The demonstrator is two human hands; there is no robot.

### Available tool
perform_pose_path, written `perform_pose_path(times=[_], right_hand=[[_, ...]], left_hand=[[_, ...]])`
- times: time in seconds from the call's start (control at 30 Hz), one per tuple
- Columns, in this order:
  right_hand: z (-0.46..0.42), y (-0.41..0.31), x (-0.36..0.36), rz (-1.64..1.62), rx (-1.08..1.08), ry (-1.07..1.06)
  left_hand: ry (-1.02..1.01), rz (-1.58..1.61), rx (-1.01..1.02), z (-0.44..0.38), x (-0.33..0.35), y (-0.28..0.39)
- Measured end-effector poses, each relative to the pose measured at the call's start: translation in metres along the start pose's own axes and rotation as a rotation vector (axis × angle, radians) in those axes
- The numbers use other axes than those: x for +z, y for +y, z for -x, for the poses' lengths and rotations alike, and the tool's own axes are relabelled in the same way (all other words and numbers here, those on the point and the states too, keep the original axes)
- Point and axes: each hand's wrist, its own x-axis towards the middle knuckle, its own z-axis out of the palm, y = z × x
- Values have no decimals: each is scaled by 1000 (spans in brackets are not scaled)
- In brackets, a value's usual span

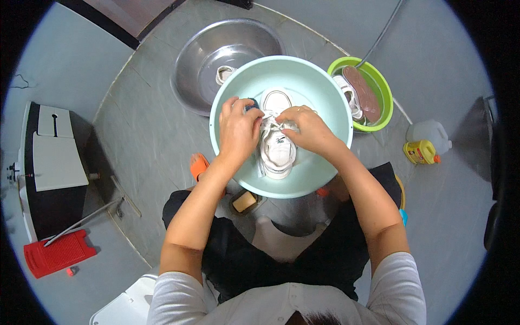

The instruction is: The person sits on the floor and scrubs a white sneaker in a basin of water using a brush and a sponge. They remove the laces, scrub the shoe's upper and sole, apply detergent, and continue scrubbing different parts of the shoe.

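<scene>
A white lace-up Nike sneaker (pixel 278 148) lies sole down in a pale mint plastic basin (pixel 321 162), its toe pointing away from me. Over its upper, my left hand (pixel 240 124) has thumb and fingertips at the white shoelace (pixel 271 122). From the other side my right hand (pixel 306 126) pinches the lace between thumb and fingers, and a ring shows on one finger. Partly hidden behind my left fingers is a dark blue object (pixel 252 105), perhaps a scrubbing brush.
A steel basin (pixel 189 67) holding part of a white shoe (pixel 224 74) stands behind. The green basin (pixel 388 95) holds shoes and a hose (pixel 380 36). Nearby are bottles (pixel 420 152), a soap bar (pixel 244 202), a red washboard (pixel 60 252) and an orange slipper (pixel 199 165).
</scene>
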Motion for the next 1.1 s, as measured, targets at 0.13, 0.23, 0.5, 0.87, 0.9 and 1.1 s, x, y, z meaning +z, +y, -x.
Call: perform_pose_path(times=[0.13, 0.23, 0.5, 0.87, 0.9, 1.1], right_hand=[[4, -1, 12, 118, -54, -4], [1, -6, 16, 213, -61, -21], [-4, -5, 27, 146, 18, -36], [19, -4, -4, 91, 96, 15], [22, -1, -15, 115, 140, 38], [28, 12, -63, 214, 365, 31]], left_hand=[[-107, 107, -46, -2, 6, 6], [-286, 4, -50, -1, 10, 10], [-333, 32, -125, -2, 23, 8], [-339, -184, -154, 0, 14, 2], [-343, -173, -172, 0, 13, -3], [-317, -64, -186, 2, 14, -2]])
